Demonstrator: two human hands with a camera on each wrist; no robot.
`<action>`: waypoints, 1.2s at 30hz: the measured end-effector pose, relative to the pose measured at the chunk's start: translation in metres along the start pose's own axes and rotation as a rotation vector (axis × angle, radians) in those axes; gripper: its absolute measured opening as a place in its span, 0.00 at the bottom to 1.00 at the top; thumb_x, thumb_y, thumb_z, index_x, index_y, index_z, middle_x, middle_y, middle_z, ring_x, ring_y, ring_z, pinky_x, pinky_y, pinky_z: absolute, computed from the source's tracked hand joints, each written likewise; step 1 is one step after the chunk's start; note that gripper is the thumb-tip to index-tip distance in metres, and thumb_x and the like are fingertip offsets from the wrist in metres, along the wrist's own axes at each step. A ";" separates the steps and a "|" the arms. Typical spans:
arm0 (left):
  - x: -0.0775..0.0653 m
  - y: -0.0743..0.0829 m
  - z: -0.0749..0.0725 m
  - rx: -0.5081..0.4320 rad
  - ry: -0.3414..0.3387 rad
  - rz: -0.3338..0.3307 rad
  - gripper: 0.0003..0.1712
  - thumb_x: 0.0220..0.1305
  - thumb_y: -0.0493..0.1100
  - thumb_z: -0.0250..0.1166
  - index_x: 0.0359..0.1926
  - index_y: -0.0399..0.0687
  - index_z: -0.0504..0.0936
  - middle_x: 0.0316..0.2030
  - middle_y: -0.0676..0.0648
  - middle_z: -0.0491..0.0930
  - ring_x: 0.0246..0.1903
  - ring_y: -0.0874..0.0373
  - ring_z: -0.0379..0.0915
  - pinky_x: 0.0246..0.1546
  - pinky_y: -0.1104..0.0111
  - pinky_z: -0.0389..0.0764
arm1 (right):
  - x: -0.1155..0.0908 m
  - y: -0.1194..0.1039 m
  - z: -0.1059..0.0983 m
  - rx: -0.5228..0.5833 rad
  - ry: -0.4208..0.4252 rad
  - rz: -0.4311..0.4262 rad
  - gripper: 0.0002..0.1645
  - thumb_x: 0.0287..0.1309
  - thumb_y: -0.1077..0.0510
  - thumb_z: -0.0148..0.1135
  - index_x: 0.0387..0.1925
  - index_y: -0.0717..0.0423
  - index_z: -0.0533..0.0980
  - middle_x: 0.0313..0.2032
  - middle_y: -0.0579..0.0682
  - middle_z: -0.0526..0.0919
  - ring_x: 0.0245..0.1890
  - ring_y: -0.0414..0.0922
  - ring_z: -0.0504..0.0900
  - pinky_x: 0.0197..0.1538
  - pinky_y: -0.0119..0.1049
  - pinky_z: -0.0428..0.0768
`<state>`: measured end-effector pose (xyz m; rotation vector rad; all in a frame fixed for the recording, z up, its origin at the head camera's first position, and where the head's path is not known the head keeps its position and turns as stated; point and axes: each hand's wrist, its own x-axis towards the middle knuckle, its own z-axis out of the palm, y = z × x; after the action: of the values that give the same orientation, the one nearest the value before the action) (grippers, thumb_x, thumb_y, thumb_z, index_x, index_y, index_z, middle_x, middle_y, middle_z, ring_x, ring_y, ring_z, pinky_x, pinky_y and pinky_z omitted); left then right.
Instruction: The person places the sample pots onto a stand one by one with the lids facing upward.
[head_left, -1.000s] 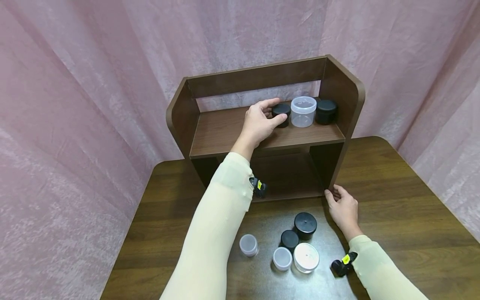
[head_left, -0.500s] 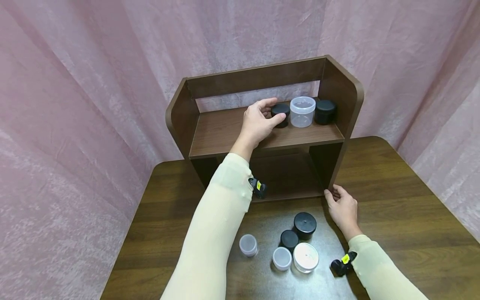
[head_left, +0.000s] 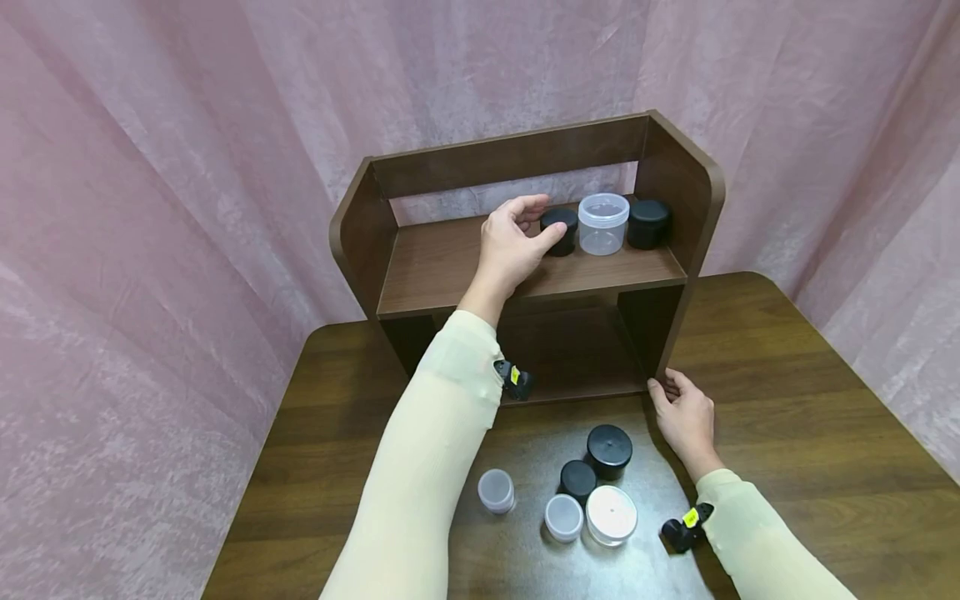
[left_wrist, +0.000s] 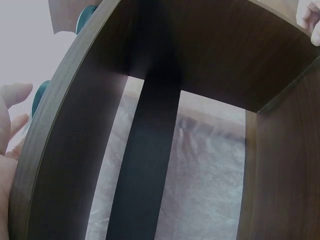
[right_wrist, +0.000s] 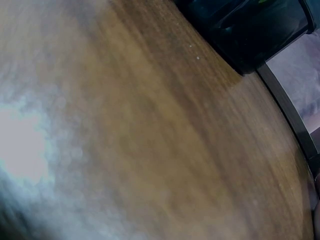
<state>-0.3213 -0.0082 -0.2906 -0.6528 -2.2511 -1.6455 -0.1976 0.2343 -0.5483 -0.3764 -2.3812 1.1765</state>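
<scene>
On the upper board of a brown wooden shelf unit (head_left: 442, 262) my left hand (head_left: 513, 246) is at a small black-lidded jar (head_left: 567, 242). Its thumb crosses the jar's front, while its index finger stands off behind the lid. The left wrist view catches these fingers (left_wrist: 15, 92) beside the dark lid (left_wrist: 41, 97). A clear jar (head_left: 602, 233) and another black jar (head_left: 648, 227) stand to the right in the same row. My right hand (head_left: 686, 417) grips the lower front edge of the unit's right side panel, thumb inside and fingers outside.
Before the unit, on the wooden table (head_left: 322, 483), stand a large black jar (head_left: 609, 448), a smaller black jar (head_left: 578, 479), a white-lidded jar (head_left: 611, 514) and two small translucent jars, one left (head_left: 496, 487) and one nearer (head_left: 563, 517). Pink curtains (head_left: 187, 250) surround the table.
My left hand has eased slightly left, its index finger drawing away from the black jar. The jar keeps its place in the row. My right hand stays on the side panel.
</scene>
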 end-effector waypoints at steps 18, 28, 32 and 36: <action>-0.002 -0.001 -0.003 0.046 0.049 0.094 0.19 0.55 0.40 0.72 0.49 0.41 0.82 0.46 0.43 0.80 0.47 0.52 0.76 0.50 0.72 0.76 | 0.000 -0.001 0.004 0.001 -0.001 -0.001 0.24 0.64 0.51 0.59 0.53 0.65 0.76 0.43 0.62 0.84 0.42 0.55 0.84 0.46 0.49 0.79; -0.005 -0.003 -0.008 0.068 0.080 0.126 0.18 0.56 0.40 0.71 0.47 0.42 0.83 0.45 0.45 0.80 0.45 0.57 0.77 0.49 0.72 0.76 | -0.002 -0.005 0.008 0.001 0.002 -0.001 0.24 0.64 0.51 0.60 0.53 0.65 0.76 0.42 0.62 0.84 0.42 0.55 0.84 0.45 0.50 0.80; -0.008 -0.002 -0.012 0.060 0.090 0.121 0.17 0.56 0.40 0.71 0.47 0.42 0.83 0.46 0.46 0.80 0.46 0.57 0.77 0.50 0.73 0.75 | -0.002 -0.007 0.010 0.010 0.008 -0.012 0.23 0.63 0.52 0.60 0.52 0.66 0.77 0.42 0.63 0.84 0.41 0.56 0.84 0.45 0.50 0.80; -0.011 -0.003 -0.014 0.046 0.103 0.133 0.17 0.56 0.40 0.70 0.47 0.42 0.83 0.47 0.44 0.80 0.47 0.57 0.77 0.51 0.74 0.75 | -0.002 -0.009 0.012 0.006 0.011 -0.018 0.23 0.63 0.52 0.60 0.51 0.65 0.77 0.42 0.63 0.84 0.41 0.56 0.84 0.45 0.50 0.79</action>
<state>-0.3144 -0.0243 -0.2941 -0.6742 -2.1194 -1.5240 -0.2024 0.2202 -0.5484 -0.3577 -2.3661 1.1705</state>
